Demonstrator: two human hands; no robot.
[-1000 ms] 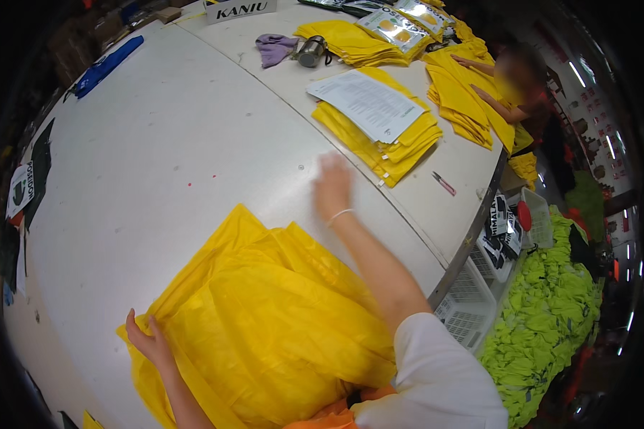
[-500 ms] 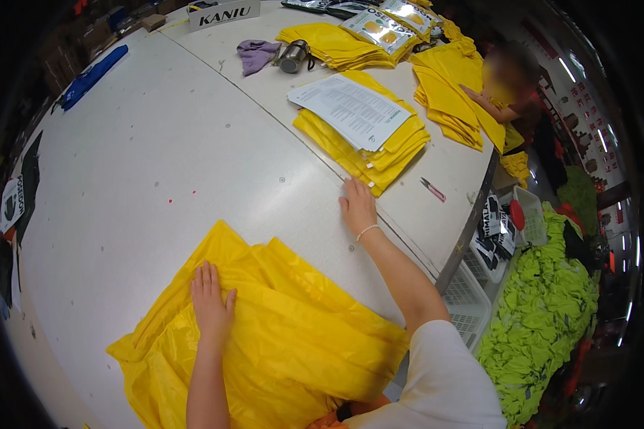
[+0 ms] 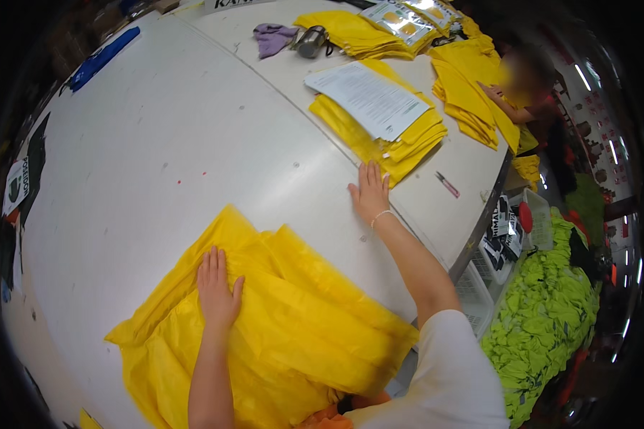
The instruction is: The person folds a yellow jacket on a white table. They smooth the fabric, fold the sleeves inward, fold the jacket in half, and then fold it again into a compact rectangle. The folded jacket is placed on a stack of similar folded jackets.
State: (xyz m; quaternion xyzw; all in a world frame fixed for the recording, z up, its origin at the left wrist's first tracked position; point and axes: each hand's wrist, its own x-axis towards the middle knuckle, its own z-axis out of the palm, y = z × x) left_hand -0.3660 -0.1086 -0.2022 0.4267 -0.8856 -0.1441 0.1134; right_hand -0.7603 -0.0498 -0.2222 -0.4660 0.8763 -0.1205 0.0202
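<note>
A large yellow sheet of thin, shiny fabric, perhaps a garment, (image 3: 286, 314) lies partly folded and creased on the table in front of me. My left hand (image 3: 219, 289) rests flat on its upper left part, fingers together and stretched out, thumb apart. My right hand (image 3: 371, 191), with a bracelet at the wrist, reaches forward past the fabric. Its stretched fingers lie at the near corner of a stack of folded yellow pieces (image 3: 343, 134); whether they press on it I cannot tell. Printed white sheets (image 3: 372, 100) lie on that stack.
Pink-handled thread snips (image 3: 448, 184) lie right of the stack. Farther back are a metal flask (image 3: 311, 43), a purple cloth (image 3: 272, 39) and more yellow pieces (image 3: 365, 36). A co-worker (image 3: 526, 86) handles yellow fabric (image 3: 469, 82) at the far right. White baskets (image 3: 476, 289) and a lime-green heap (image 3: 540, 314) flank the table's right edge.
The view has shifted slightly, so the table things sit farther right and higher. My right hand has moved slightly forward along the stack's corner; my left hand stays on the yellow fabric.
</note>
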